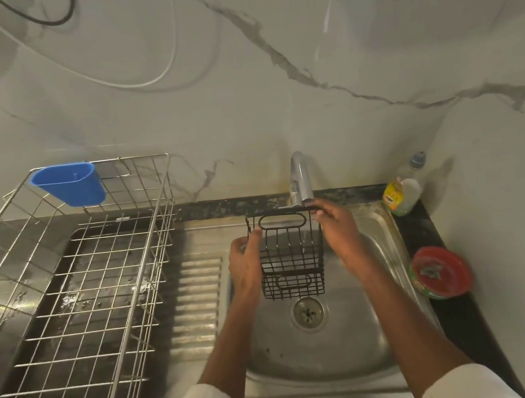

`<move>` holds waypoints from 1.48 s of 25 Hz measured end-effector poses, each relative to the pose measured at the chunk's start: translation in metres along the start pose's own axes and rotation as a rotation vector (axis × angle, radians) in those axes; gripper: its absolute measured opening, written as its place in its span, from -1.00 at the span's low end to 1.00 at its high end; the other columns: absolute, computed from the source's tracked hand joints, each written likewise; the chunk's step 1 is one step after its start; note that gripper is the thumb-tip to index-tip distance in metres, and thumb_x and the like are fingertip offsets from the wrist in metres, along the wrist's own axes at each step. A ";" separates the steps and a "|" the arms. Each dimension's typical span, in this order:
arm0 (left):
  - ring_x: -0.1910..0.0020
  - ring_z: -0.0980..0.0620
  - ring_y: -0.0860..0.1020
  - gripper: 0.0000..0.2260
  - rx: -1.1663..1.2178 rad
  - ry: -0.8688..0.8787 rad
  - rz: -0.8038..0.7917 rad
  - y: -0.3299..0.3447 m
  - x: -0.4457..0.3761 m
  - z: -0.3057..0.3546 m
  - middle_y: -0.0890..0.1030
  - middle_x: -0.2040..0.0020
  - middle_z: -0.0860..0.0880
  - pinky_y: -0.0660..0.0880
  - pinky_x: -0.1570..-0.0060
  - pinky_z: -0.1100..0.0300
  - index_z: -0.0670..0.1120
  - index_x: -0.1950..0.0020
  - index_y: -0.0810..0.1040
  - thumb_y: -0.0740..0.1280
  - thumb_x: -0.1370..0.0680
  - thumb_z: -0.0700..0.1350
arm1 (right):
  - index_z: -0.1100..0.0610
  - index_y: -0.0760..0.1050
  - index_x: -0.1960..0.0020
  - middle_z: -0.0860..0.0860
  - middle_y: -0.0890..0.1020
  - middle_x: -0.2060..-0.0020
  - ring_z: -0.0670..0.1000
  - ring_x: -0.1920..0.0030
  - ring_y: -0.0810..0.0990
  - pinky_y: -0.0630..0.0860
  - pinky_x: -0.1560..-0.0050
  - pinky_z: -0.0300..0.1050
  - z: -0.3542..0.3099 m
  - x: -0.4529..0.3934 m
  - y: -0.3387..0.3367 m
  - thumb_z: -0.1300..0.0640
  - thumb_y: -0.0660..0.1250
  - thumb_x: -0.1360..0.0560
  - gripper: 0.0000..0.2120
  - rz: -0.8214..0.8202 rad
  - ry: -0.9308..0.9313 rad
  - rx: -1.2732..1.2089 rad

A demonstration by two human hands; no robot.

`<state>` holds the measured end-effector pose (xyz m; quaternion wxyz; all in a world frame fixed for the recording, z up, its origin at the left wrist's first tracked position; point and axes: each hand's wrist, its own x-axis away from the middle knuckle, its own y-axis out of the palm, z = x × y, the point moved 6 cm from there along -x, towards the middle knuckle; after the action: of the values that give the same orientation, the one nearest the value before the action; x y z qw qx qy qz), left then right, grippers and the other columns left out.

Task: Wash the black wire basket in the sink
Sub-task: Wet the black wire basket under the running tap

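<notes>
The black wire basket (291,255) is held over the sink (325,342), below the tap (300,178), gripped at its sides by the left hand (247,265) and right hand (337,227).

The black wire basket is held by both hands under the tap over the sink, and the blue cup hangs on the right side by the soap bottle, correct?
Not quite. The head view shows the blue cup hanging on the steel dish rack at the left, not by the soap bottle. The rest holds: the left hand and right hand hold the black wire basket under the tap over the sink.
</notes>
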<state>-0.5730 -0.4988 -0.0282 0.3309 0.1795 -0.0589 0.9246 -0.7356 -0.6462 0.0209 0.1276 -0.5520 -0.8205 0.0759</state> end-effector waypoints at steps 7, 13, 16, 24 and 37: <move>-0.28 -0.15 0.62 -0.32 -0.140 -0.018 -0.148 0.049 -0.012 0.006 0.65 -0.30 -0.12 0.53 -0.38 -0.29 0.06 -0.33 0.58 0.41 -0.36 0.45 | 0.05 0.66 -0.25 -0.02 0.70 -0.14 -0.05 -0.13 0.63 0.49 -0.09 -0.23 0.000 0.007 -0.057 0.17 0.27 -0.66 -0.75 0.141 -0.030 0.100; -0.19 -0.02 0.65 -0.57 -0.279 0.006 -0.325 0.074 -0.021 0.018 0.70 -0.21 -0.04 0.54 -0.32 -0.12 0.03 -0.30 0.63 0.36 -0.59 0.29 | 0.10 0.70 -0.05 0.00 0.71 0.30 -0.08 0.31 0.68 0.60 0.24 -0.17 -0.007 0.006 -0.060 0.11 0.31 -0.65 -0.82 0.013 0.012 0.182; -0.17 -0.07 0.67 -0.60 -0.315 0.031 -0.384 0.078 -0.029 0.020 0.72 -0.13 -0.02 0.55 -0.25 -0.06 -0.03 -0.28 0.66 0.34 -0.63 0.22 | 0.19 0.67 -0.13 0.01 0.63 0.41 -0.14 0.46 0.56 0.45 0.44 -0.31 0.000 0.005 -0.050 0.27 0.32 -0.62 -0.83 -0.005 0.105 0.047; -0.17 0.02 0.67 -0.70 -0.138 0.002 -0.341 0.073 -0.020 0.000 0.74 -0.12 0.03 0.53 -0.32 -0.05 0.05 -0.23 0.67 0.32 -0.67 0.21 | 0.16 0.68 -0.05 0.07 0.68 0.35 -0.07 0.37 0.61 0.52 0.40 -0.21 0.008 0.009 -0.055 0.29 0.37 -0.58 -0.86 0.143 0.199 -0.064; -0.42 -0.01 0.59 -0.36 -0.078 0.076 -0.314 0.057 0.004 -0.016 0.67 -0.38 0.06 0.40 -0.53 -0.20 0.18 -0.45 0.54 0.31 -0.52 0.53 | 0.22 0.65 -0.10 0.08 0.66 0.36 -0.07 0.43 0.57 0.51 0.43 -0.23 0.002 0.038 -0.042 0.28 0.33 -0.62 -0.86 0.059 0.242 -0.172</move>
<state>-0.6160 -0.5370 -0.0409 0.4802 0.1384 -0.0532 0.8645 -0.7872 -0.6271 0.0346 0.1754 -0.5900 -0.7860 -0.0580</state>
